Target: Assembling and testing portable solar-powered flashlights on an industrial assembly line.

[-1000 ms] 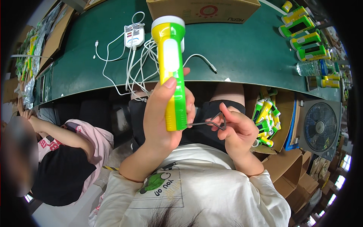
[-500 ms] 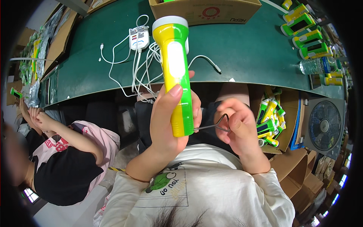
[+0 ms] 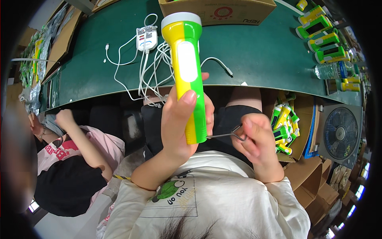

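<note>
Flashlight (image 3: 189, 75) stands before you, lens end pointing away, with your left hand (image 3: 175, 127) wrapped around its lower body; if that hold slackens under a sideways push, the smooth casing could roll in your palm. Your right hand (image 3: 256, 137) pinches the looped end of the bent wire tool (image 3: 223, 136), and because its tip meets the butt at a depth I cannot tell, a tilted pull might slip and scratch it. Beyond, on the green table (image 3: 270, 59), white cables (image 3: 162, 59) could snag a low swing.
</note>
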Action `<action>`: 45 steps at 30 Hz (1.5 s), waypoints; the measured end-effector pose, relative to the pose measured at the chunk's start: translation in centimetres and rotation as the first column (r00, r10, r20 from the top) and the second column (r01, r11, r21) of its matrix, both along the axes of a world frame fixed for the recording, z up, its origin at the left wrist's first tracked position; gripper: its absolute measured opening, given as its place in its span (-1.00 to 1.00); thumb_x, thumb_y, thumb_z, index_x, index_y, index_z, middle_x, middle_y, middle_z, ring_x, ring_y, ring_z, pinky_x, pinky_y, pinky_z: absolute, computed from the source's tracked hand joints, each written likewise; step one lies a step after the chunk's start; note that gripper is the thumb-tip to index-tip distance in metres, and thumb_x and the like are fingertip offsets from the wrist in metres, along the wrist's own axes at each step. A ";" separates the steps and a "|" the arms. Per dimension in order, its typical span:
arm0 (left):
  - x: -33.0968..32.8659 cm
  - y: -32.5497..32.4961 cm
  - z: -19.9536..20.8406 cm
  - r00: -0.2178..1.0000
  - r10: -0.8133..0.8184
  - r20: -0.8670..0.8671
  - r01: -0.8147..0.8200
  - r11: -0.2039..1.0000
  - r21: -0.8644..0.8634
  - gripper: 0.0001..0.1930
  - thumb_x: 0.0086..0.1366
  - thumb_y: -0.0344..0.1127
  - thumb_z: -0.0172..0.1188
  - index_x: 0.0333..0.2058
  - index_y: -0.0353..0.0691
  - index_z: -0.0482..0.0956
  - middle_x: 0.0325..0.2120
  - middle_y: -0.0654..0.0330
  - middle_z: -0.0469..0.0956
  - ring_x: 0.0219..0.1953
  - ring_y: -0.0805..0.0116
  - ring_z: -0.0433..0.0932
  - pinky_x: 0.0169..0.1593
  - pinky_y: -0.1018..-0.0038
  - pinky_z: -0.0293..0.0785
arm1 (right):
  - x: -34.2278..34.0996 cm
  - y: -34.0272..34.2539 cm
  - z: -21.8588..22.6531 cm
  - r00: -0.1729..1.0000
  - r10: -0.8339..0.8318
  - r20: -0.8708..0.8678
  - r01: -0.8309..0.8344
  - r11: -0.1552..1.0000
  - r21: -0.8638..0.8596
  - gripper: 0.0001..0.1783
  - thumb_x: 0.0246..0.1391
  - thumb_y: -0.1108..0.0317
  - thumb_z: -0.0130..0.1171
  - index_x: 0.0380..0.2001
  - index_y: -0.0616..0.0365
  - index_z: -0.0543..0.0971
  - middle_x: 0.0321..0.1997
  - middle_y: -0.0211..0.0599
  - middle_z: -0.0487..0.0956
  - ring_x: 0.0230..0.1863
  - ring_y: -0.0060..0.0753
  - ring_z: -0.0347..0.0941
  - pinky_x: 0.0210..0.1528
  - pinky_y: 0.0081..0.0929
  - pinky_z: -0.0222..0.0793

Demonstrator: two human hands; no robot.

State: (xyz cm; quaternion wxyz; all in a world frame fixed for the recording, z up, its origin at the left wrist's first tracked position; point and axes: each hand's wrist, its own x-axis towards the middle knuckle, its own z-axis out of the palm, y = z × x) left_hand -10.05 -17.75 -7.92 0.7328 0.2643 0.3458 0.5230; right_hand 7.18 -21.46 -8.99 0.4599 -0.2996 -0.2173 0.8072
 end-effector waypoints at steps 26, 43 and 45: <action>-0.2 0.0 -2.6 0.979 0.119 -0.164 -0.036 0.898 0.438 -0.32 0.19 -0.01 0.14 0.07 -0.45 0.16 -0.60 0.14 0.34 -0.63 0.43 0.41 -0.57 0.60 0.35 | 0.0 0.1 0.1 0.896 -0.223 0.384 0.130 0.958 0.255 -0.73 0.07 0.39 0.17 -0.64 0.22 0.40 -0.53 -0.44 0.34 -0.51 -0.61 0.23 -0.44 -0.68 0.15; -0.2 -0.3 1.6 0.906 -0.393 0.160 0.257 0.808 0.530 -0.26 -0.01 -0.54 0.23 0.18 -0.25 0.12 0.28 -0.31 -0.16 0.35 -0.09 -0.15 0.32 0.17 -0.21 | 1.3 -0.2 -2.6 0.193 -0.979 0.073 -0.045 0.066 0.997 -0.70 -0.02 0.21 0.28 -0.27 0.14 0.54 -0.25 -0.28 0.44 -0.36 -0.39 0.40 -0.37 -0.54 0.37; 0.4 -0.6 1.7 0.932 -0.234 -0.276 0.356 0.722 0.593 0.05 -0.15 -0.62 0.33 0.25 -0.17 -0.19 0.25 -0.26 -0.04 0.35 0.01 -0.09 0.32 0.19 -0.20 | 1.2 -0.3 -3.0 0.219 -0.975 0.039 -0.017 0.036 0.999 -0.70 -0.02 0.20 0.27 -0.28 0.15 0.54 -0.26 -0.29 0.44 -0.37 -0.39 0.39 -0.38 -0.53 0.37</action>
